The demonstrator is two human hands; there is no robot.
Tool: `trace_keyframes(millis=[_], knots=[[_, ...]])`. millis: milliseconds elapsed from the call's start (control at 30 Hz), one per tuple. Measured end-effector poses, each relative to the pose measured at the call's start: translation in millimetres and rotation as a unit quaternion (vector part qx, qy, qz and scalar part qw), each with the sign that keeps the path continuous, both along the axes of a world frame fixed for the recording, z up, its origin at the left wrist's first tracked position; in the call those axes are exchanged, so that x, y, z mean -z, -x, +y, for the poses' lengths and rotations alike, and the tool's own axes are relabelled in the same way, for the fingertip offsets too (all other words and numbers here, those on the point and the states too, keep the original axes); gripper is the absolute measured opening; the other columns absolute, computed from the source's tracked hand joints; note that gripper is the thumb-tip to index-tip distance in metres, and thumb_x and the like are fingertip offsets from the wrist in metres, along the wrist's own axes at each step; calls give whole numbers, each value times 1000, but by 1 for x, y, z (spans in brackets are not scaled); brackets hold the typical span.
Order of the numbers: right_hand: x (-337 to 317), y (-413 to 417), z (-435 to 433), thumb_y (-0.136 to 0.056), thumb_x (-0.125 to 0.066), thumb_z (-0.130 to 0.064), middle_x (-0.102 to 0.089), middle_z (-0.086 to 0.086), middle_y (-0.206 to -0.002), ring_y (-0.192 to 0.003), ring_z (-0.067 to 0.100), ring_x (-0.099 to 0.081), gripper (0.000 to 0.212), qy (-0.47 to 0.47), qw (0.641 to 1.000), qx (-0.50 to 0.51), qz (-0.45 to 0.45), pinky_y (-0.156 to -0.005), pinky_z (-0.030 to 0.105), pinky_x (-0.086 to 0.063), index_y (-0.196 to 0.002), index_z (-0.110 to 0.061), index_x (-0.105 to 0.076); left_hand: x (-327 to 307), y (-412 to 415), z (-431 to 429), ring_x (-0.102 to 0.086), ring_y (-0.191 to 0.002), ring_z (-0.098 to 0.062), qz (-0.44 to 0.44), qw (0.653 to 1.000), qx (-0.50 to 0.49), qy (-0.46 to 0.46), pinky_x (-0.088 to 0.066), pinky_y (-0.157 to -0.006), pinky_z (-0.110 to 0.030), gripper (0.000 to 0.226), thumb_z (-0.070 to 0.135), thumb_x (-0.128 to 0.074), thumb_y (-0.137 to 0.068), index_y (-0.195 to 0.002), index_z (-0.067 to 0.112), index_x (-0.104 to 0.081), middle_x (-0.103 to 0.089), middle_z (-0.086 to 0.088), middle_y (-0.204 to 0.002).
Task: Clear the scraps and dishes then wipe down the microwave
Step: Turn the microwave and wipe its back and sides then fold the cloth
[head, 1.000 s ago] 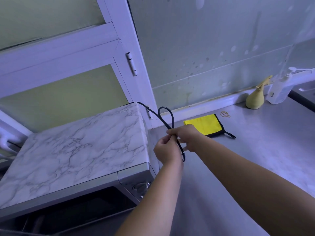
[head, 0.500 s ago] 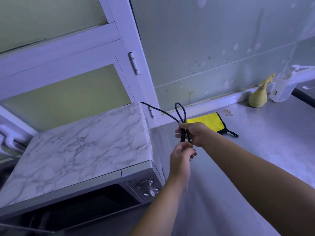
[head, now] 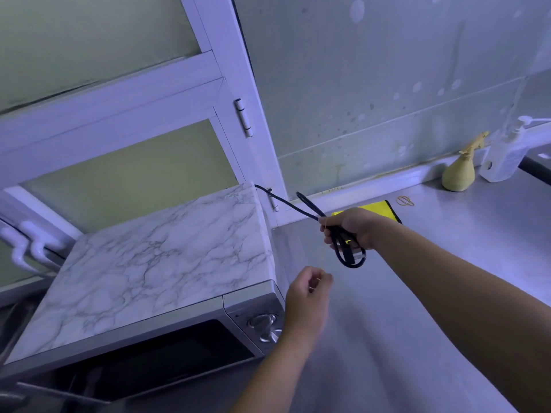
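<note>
While right hand (head: 354,231) grips the looped power cord (head: 350,259), left hand (head: 310,289) at its 7 o'clock pinches a rubber band (head: 324,254) taut, probably for bundling.

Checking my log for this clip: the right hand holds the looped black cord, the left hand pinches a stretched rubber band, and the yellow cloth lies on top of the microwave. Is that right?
No. The head view shows the yellow cloth on the counter behind the right hand, not on the microwave. That hand holds the black cord; the left hand pinches the rubber band.
</note>
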State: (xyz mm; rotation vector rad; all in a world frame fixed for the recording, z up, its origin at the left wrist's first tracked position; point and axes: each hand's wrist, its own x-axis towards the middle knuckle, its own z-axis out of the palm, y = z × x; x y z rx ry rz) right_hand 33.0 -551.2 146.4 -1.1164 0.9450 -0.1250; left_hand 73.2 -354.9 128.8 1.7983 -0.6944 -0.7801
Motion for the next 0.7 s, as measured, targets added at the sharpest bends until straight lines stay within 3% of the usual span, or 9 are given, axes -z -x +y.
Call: trace_keyframes(millis=[167, 233, 333, 400, 467, 533, 567, 633, 700], knots=[[-8, 2, -8, -97, -60, -19, -59, 3, -69, -58, 17, -59, 13, -4, 999, -38, -27, -71, 31, -47, -91, -9, -61, -38, -18, -2, -62, -82, 0, -153, 984, -29, 83, -45, -73, -13, 9, 25, -65, -91, -84, 26, -71, -69, 14, -83], [-6, 4, -7, -96, -62, -22, -58, 4, -71, -61, 18, -58, 16, -31, 997, -52, -46, -75, 32, -49, -87, -8, -61, -64, -30, -9, -64, -76, -3, -120, 986, -44, 110, -47, -72, -14, 11, 20, -67, -89, -81, 24, -73, -71, 11, -77], [-1, 8, -6, -98, -59, -15, -55, 7, -73, -61, 18, -54, 14, -61, 991, -40, -109, -74, 32, -56, -89, -4, -59, -90, -50, -22, -62, -60, -11, -56, 990, -38, 120, -53, -74, -32, 15, 9, -62, -81, -89, 20, -69, -56, 1, -62], [3, 10, -5, -99, -55, -9, -54, 8, -75, -61, 18, -53, 10, -63, 987, -29, -148, -71, 33, -58, -94, -1, -59, -96, -63, -29, -52, -52, -17, -92, 994, -1, 59, -48, -63, -30, 33, 1, -53, -79, -99, 26, -61, -47, -1, -65], [5, 12, -5, -98, -54, -6, -54, 9, -77, -63, 18, -52, 9, -64, 983, -20, -172, -69, 32, -57, -98, 1, -59, -98, -73, -36, -41, -53, -20, -183, 981, 50, -29, -35, -50, -22, 42, -5, -44, -79, -91, 30, -64, -42, 1, -65], [5, 13, -5, -97, -55, -5, -53, 9, -78, -64, 19, -51, 9, -65, 980, -11, -188, -67, 31, -56, -100, 3, -59, -97, -80, -45, -51, -58, -23, -293, 941, 99, -135, -31, -45, -19, 48, -7, -40, -79, -90, 26, -74, -48, 4, -69], [4, 13, -4, -96, -54, -4, -54, 9, -78, -64, 19, -50, 11, -64, 979, -7, -192, -66, 31, -55, -101, 4, -59, -97, -82, -51, -60, -70, -24, -331, 917, 117, -191, -35, -49, -19, 46, -6, -44, -82, -96, 24, -75, -55, 5, -80], [2, 14, -3, -95, -51, -3, -54, 9, -78, -64, 19, -51, 14, -64, 979, 0, -196, -66, 30, -54, -102, 4, -60, -97, -84, -63, -62, -80, -26, -315, 904, 144, -251, -39, -59, -20, 24, 4, -66, -83, -102, 17, -73, -62, 3, -97], [2, 16, -4, -93, -47, -1, -54, 8, -80, -65, 19, -51, 18, -69, 976, 18, -204, -68, 29, -53, -103, 3, -61, -95, -83, -74, -45, -59, -24, -188, 940, 149, -244, -32, -57, -23, 28, 21, -84, -74, -96, 15, -68, -55, -1, -81]])
